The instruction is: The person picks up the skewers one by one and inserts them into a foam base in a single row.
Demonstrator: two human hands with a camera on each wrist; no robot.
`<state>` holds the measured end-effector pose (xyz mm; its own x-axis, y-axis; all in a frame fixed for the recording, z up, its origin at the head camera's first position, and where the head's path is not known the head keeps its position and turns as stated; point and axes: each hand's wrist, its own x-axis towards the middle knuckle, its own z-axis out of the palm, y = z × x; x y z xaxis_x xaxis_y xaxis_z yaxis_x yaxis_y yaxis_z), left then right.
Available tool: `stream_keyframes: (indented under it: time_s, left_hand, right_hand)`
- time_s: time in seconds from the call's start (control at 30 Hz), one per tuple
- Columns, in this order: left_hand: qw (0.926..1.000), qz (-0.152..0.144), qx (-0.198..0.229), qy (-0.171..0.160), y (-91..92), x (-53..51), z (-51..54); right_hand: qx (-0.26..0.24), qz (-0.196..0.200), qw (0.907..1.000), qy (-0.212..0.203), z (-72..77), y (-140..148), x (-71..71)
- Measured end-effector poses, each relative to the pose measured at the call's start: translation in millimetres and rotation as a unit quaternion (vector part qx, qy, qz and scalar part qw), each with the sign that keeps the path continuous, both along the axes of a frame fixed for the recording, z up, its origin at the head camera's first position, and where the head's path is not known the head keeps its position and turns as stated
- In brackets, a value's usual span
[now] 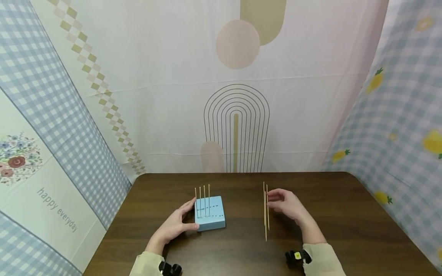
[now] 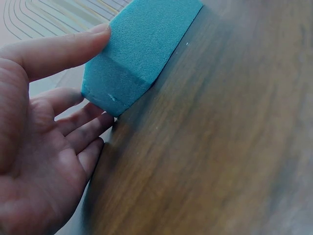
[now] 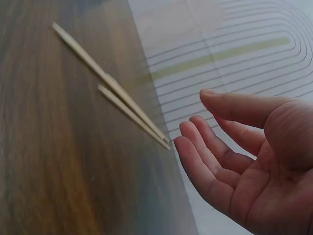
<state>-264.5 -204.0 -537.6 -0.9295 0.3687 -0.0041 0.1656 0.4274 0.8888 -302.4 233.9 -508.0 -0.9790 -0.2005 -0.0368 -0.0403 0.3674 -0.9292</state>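
A blue foam block (image 1: pixel 211 224) lies flat on the table, with several thin wooden sticks (image 1: pixel 205 201) upright along its left part and small holes in its top. My left hand (image 1: pixel 173 225) holds the block at its left side, thumb at the near corner and fingers at the far one; in the left wrist view the hand (image 2: pixel 46 142) touches the block (image 2: pixel 134 54) with thumb and fingertips. Loose wooden sticks (image 1: pixel 265 216) lie close together on the table. Beside them my right hand (image 1: pixel 288 207) has relaxed fingers; the right wrist view shows it (image 3: pixel 254 161) apart from the sticks (image 3: pixel 112 85).
The brown wooden table (image 1: pixel 238 253) ends at a patterned white cloth (image 1: pixel 165 115) behind. Checked cloths hang at the left (image 1: pixel 45 76) and right (image 1: pixel 397 153). A black strap device (image 1: pixel 297 257) sits on each wrist.
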Motion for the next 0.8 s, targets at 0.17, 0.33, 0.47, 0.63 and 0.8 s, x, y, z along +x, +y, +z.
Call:
stream_keyframes:
  time_s: [0.17,0.33,0.47,0.63,0.8]
  left_hand:
    - [1.0,0.001,0.001,0.003,0.5,0.8,-0.5]
    - [1.0,0.003,-0.004,0.005,0.5,-0.1,-1.4]
    - [1.0,0.004,-0.004,0.004,0.9,0.8,-1.5]
    - [0.9999,0.004,-0.01,0.007,0.7,0.7,-1.4]
    - [0.9998,0.01,-0.016,0.004,1.1,-0.6,-2.8]
  right_hand:
    - [0.0,-0.021,0.9997,-0.015,-9.0,2.1,-1.2]
    - [0.0,-0.026,0.9992,-0.029,-15.7,-0.2,-1.8]
    - [0.012,-0.039,0.9985,-0.037,-20.4,-3.1,-1.6]
    - [0.028,-0.053,0.9972,-0.044,-20.4,-6.3,-0.3]
    - [0.054,-0.066,0.9957,-0.035,-20.8,-8.5,-0.5]
